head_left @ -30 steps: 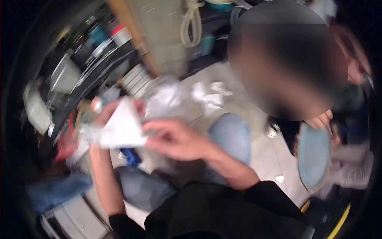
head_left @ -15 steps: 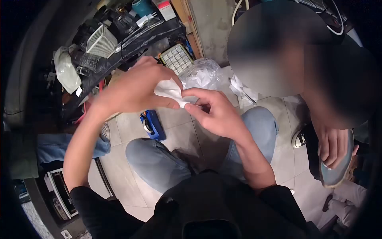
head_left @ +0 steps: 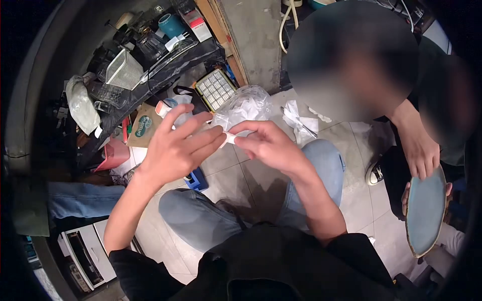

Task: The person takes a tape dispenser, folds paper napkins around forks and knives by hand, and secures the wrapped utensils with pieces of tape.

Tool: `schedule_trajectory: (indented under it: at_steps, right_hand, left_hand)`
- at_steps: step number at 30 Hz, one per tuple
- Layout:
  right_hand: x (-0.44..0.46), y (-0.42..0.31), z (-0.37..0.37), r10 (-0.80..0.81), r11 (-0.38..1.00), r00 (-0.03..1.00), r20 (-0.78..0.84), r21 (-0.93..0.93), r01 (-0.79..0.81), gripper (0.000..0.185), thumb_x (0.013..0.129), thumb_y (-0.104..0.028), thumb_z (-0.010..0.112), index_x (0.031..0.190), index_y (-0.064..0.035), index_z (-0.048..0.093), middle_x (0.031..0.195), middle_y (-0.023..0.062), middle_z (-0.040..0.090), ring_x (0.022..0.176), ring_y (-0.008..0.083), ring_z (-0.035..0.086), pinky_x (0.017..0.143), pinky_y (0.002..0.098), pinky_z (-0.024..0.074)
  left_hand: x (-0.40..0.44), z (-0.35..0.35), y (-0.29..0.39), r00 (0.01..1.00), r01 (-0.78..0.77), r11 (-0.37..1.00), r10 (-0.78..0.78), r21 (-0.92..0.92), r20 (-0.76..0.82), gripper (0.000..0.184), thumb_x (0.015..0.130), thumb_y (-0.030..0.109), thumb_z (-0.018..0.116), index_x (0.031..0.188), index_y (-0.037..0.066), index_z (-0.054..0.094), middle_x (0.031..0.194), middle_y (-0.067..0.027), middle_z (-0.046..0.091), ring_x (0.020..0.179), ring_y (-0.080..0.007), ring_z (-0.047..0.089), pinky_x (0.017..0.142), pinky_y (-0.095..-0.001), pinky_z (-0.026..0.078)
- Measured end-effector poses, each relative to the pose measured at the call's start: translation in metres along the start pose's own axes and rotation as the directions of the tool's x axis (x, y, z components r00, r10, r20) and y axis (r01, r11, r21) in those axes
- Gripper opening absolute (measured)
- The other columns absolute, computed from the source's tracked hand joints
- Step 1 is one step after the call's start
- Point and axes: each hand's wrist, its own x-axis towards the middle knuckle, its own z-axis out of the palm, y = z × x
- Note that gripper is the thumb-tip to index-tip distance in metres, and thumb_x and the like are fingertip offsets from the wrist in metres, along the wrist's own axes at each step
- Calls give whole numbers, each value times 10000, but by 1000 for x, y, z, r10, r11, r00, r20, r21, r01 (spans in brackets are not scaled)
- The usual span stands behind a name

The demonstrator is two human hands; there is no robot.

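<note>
you're handling paper (head_left: 230, 138): right hand (head_left: 268, 146) pinching it, left hand (head_left: 173, 151) fanned, grip unclear; next calls for gentleness.

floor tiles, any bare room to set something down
Bare floor tiles lie between the right knee and the co-worker's shoe, and between both knees. Crowded: the shelf, and around the plastic bag and paper scraps.

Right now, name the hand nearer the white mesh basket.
Left. In the picture, the left hand is below and right of the white mesh basket; the right hand is farther right.
</note>
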Motion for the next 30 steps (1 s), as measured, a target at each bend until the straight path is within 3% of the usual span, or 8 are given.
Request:
schedule_trajectory:
  at_steps: [8,12,15,16,18,20,22,30]
  right_hand:
    - [-9,-23,6,190,940,979,79,272,-205,216,906,-201,649,930,7,701,722,-29,610,630,45,496,560,219,366]
    - [1,5,12,-62,998,983,-171,14,65,291,910,-284,659,909,0,720,700,-5,647,602,30,508,528,222,349]
    - [3,4,9,-147,985,934,-326,-135,108,297,894,-297,676,893,-5,725,613,5,622,536,26,483,486,244,331]
    - [4,2,8,-203,961,892,-404,-258,102,290,883,-294,688,887,-6,725,562,7,596,498,27,462,466,258,323]
    - [7,4,8,-228,957,881,-413,-260,126,293,878,-297,693,880,-6,725,538,14,580,480,33,455,459,265,319]
    - [8,2,10,-254,954,869,-424,-260,152,295,872,-300,698,874,-7,726,513,20,564,462,39,448,451,272,315]
    - [5,-2,16,-267,952,860,-435,-256,167,298,874,-297,696,878,-1,723,509,2,538,466,36,426,447,272,299]
    - [6,2,11,-136,989,938,-319,18,150,241,913,-262,676,906,-27,726,542,-66,509,471,12,386,451,228,266]
  left_hand:
    - [-24,8,2,993,7,985,14,174,-115,317,783,268,657,1087,209,726,1215,86,650,1155,-189,569,940,-370,421]
    - [-31,2,18,987,127,975,-105,181,-125,537,781,578,630,1144,190,706,1252,33,638,1204,-234,532,1006,-393,358]
    - [-46,6,34,679,388,754,-623,-530,-390,489,831,435,716,1094,30,639,1145,-136,619,1112,-240,552,1013,-395,347]
    - [-42,10,37,674,390,753,-625,-530,-393,489,831,435,716,1094,30,639,1145,-136,619,1112,-240,552,1013,-395,347]
    - [-27,18,43,454,507,281,-890,-815,-24,424,844,261,708,1144,7,551,1104,-122,614,1062,-225,568,984,-390,372]
    - [-22,31,39,521,503,277,-853,-819,31,504,852,227,724,1228,5,474,1109,-114,608,1014,-188,569,910,-343,414]
    - [-8,43,45,473,444,-9,-847,-896,243,416,895,233,686,1192,-5,518,1054,-98,623,907,-135,568,814,-287,443]
    - [-7,62,38,480,439,16,-850,-899,219,333,1005,244,521,842,-4,671,633,-18,612,680,-84,515,638,-263,384]
